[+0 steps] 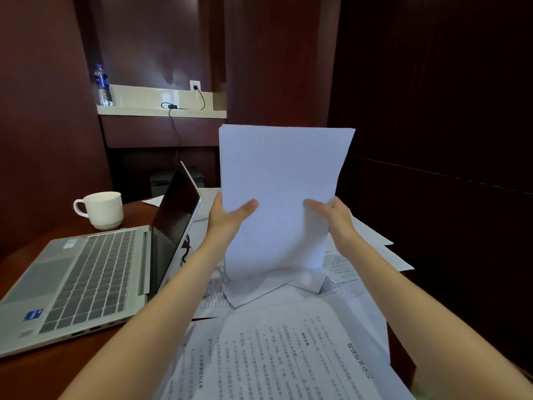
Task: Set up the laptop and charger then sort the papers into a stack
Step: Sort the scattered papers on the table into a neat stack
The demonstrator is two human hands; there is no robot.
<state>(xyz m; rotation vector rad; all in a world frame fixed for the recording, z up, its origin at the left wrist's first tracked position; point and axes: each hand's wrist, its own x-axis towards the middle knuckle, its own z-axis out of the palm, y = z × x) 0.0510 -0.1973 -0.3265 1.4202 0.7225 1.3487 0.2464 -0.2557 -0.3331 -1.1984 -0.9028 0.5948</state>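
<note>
Sorting step under way: left hand and right hand are gripping the paper bundle upright above loose sheets at the desk's right edge. Laptop is sitting open on the left. Next, probably: squaring edges, gathering more sheets.

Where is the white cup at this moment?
In the head view the white cup stands on the table at far left, just behind the open laptop, clear of both hands.
</note>
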